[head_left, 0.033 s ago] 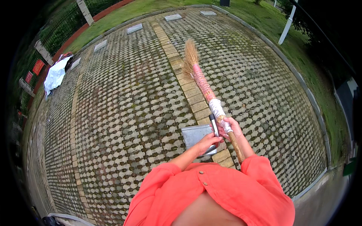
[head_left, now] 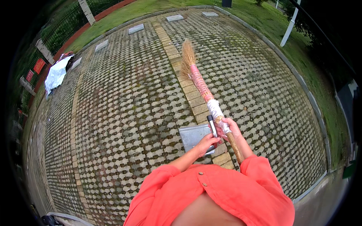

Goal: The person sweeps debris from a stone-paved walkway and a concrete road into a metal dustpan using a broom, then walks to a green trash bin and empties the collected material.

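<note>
Broom (head_left: 208, 96) in front of the person, held aslant: its straw bristles point away over the paving (head_left: 132, 94), and its bare wooden handle runs back toward the coral sleeve at the right. The right hand (head_left: 233, 129) has its fingers wrapped round the lower end of the white binding, just above the bare wood. The left hand (head_left: 206, 143), just beside it, has its fingers curled in narrowly on the black-tipped tube handle of a grey metal dustpan (head_left: 191, 135); some fingertips are hidden. The pan shows beyond the left hand, over the yellowish brick strip (head_left: 195, 100). Whether pan or bristles touch the ground, I cannot tell.

The step in hand looks like holding both tools together, close to the body, rather than a stroke of the broom. By my judgement, the next move calls for a steady grip with each hand and a little room between the two handles, which nearly cross here. Swinging the bristles down would need the right wrist to turn without knocking the pan.
</note>
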`<state>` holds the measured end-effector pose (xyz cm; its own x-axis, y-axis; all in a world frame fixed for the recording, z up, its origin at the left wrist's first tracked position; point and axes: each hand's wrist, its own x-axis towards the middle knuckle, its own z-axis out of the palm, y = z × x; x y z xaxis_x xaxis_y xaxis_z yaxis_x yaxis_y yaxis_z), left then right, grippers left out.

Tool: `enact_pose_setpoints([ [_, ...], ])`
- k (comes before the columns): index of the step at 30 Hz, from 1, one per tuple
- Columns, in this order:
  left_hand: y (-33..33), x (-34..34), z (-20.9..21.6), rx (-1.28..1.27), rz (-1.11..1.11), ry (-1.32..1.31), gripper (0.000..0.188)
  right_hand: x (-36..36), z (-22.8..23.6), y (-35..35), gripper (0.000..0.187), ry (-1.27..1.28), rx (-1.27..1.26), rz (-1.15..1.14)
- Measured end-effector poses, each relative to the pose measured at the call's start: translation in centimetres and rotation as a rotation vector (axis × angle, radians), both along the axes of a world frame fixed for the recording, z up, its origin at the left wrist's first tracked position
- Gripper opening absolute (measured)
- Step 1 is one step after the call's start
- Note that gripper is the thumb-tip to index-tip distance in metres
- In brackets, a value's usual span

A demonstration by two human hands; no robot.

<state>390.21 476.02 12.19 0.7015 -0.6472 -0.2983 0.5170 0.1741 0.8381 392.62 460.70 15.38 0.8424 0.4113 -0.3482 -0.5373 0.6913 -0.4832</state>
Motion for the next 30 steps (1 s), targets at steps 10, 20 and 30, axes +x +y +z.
enact_pose_setpoints([
  [10, 18.7, 31.3, -7.2, 0.243, 1.021, 0.264, 0.018, 29.9, -3.6, 2.6, 0.026, 0.135, -0.153, 0.090],
  [20, 28.9, 59.1, -11.8, 0.436, 1.441, 0.409, 0.020, 56.1, -11.2, -7.5, 0.022, 0.404, -0.679, -0.009],
  [30, 33.8, 83.8, -9.3, 0.620, 1.831, 0.390, 0.022, 91.7, -9.1, -8.7, 0.017, 0.469, -0.682, 0.048],
])
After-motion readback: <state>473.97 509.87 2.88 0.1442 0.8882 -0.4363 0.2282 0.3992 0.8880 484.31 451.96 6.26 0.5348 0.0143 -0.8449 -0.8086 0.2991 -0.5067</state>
